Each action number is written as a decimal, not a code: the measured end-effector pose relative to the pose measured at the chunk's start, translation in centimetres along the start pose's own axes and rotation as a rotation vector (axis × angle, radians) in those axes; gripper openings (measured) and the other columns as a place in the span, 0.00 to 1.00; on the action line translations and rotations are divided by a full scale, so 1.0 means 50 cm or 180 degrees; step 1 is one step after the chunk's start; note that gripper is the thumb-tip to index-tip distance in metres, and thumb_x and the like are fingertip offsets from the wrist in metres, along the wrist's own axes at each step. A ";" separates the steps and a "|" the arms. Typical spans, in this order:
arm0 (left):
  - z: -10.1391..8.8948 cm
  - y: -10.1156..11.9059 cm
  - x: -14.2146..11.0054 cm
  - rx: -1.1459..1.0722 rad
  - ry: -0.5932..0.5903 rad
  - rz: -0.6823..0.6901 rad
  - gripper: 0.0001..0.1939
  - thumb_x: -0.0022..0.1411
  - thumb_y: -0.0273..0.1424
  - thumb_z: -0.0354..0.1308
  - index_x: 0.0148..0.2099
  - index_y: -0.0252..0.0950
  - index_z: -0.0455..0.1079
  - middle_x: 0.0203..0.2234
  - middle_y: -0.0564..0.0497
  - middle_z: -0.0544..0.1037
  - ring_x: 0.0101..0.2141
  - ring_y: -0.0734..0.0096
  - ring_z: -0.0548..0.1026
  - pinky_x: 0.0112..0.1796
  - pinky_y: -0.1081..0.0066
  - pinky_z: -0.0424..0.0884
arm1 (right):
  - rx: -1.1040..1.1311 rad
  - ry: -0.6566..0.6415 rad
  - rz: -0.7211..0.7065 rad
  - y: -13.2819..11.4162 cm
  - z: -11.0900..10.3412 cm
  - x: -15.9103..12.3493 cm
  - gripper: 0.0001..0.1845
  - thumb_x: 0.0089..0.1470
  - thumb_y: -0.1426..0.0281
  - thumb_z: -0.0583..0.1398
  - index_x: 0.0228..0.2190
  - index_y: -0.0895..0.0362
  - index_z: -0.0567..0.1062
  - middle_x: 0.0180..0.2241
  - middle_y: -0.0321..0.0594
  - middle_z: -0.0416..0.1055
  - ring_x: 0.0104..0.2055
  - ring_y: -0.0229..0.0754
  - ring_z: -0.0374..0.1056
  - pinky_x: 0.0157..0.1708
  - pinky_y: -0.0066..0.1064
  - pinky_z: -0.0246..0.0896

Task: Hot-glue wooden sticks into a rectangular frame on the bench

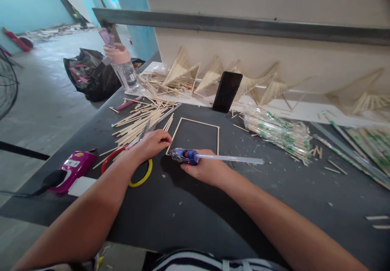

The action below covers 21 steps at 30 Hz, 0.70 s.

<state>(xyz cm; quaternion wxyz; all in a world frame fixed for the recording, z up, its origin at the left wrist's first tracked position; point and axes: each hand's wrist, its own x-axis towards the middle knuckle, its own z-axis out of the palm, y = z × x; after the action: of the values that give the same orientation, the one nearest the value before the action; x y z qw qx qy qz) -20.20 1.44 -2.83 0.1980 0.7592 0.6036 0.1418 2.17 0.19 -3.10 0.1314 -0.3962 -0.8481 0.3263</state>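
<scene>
Glue gun (pixel 185 155) at near left corner of frame (pixel 200 122)

The person's hands are apart. The right hand (pixel 209 168) is clamped round the glue gun. The left hand (pixel 152 143) has its fingertips at the frame's left side; whether they grip it cannot be told. The frame lies flat on the table (pixel 319 194). Left of it are scissors (pixel 150 168) and sticks (pixel 134 122); beyond it, a phone (pixel 227 92).
</scene>
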 end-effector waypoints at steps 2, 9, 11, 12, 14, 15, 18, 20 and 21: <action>0.000 0.000 0.000 -0.0027 0.0042 -0.0022 0.08 0.55 0.31 0.52 0.33 0.36 0.73 0.31 0.50 0.75 0.33 0.68 0.71 0.35 0.71 0.64 | -0.0102 0.0024 -0.0001 0.003 0.001 0.005 0.09 0.49 0.61 0.58 0.28 0.53 0.75 0.25 0.35 0.72 0.26 0.37 0.65 0.25 0.26 0.50; 0.002 -0.003 0.003 -0.0056 0.0113 -0.0122 0.08 0.54 0.30 0.53 0.32 0.36 0.73 0.30 0.51 0.75 0.32 0.68 0.71 0.35 0.70 0.64 | -0.0121 -0.0025 0.0144 -0.006 -0.003 0.015 0.10 0.48 0.61 0.59 0.29 0.53 0.75 0.26 0.36 0.73 0.27 0.38 0.65 0.24 0.26 0.51; 0.002 -0.003 0.003 -0.0065 0.0115 -0.0103 0.08 0.54 0.30 0.53 0.32 0.36 0.73 0.30 0.51 0.75 0.33 0.68 0.71 0.35 0.70 0.64 | -0.0119 0.0007 0.0167 -0.007 -0.001 0.016 0.10 0.48 0.61 0.59 0.28 0.53 0.75 0.25 0.36 0.72 0.26 0.37 0.65 0.24 0.26 0.50; 0.002 -0.003 0.003 -0.0071 0.0109 -0.0080 0.07 0.54 0.30 0.53 0.32 0.36 0.73 0.30 0.51 0.75 0.33 0.68 0.71 0.35 0.70 0.64 | -0.0129 0.0032 0.0171 -0.006 0.001 0.016 0.10 0.48 0.61 0.59 0.27 0.53 0.75 0.25 0.36 0.72 0.25 0.37 0.64 0.24 0.26 0.50; 0.002 -0.002 0.003 -0.0068 0.0086 -0.0031 0.07 0.54 0.30 0.53 0.32 0.36 0.73 0.31 0.51 0.75 0.33 0.69 0.71 0.36 0.70 0.64 | -0.0142 0.0047 0.0173 -0.003 0.004 0.016 0.10 0.48 0.60 0.59 0.27 0.53 0.75 0.24 0.35 0.72 0.25 0.37 0.63 0.23 0.26 0.49; 0.002 -0.001 0.003 -0.0059 0.0078 -0.0021 0.07 0.53 0.30 0.54 0.33 0.36 0.73 0.31 0.51 0.75 0.33 0.69 0.71 0.36 0.71 0.64 | -0.0134 0.0044 0.0176 -0.001 0.006 0.016 0.10 0.48 0.60 0.59 0.27 0.53 0.75 0.24 0.35 0.71 0.24 0.37 0.63 0.23 0.26 0.49; 0.003 -0.001 0.004 -0.0015 0.0034 -0.0020 0.07 0.53 0.30 0.54 0.33 0.36 0.73 0.30 0.51 0.74 0.32 0.70 0.70 0.35 0.71 0.63 | -0.0140 0.0026 0.0161 0.003 0.009 0.016 0.10 0.48 0.60 0.58 0.27 0.53 0.74 0.24 0.35 0.71 0.24 0.37 0.63 0.23 0.26 0.49; 0.003 -0.002 0.004 0.0003 0.0013 -0.0024 0.07 0.53 0.30 0.54 0.33 0.36 0.73 0.30 0.51 0.74 0.32 0.70 0.70 0.34 0.71 0.63 | -0.0188 0.0021 0.0136 0.003 0.008 0.016 0.10 0.48 0.60 0.58 0.27 0.53 0.74 0.24 0.35 0.71 0.25 0.37 0.63 0.23 0.26 0.49; 0.004 -0.002 0.005 0.0003 0.0011 -0.0031 0.07 0.53 0.30 0.54 0.33 0.36 0.73 0.29 0.51 0.74 0.31 0.70 0.70 0.34 0.71 0.63 | -0.0214 0.0018 0.0128 0.003 0.008 0.015 0.10 0.48 0.60 0.58 0.27 0.53 0.74 0.24 0.36 0.71 0.25 0.37 0.63 0.23 0.27 0.49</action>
<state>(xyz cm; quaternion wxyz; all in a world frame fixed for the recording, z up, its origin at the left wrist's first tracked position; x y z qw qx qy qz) -20.16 1.67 -3.04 0.1973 0.7561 0.6077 0.1418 1.57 0.66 -3.52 0.1138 -0.4182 -0.8501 0.2991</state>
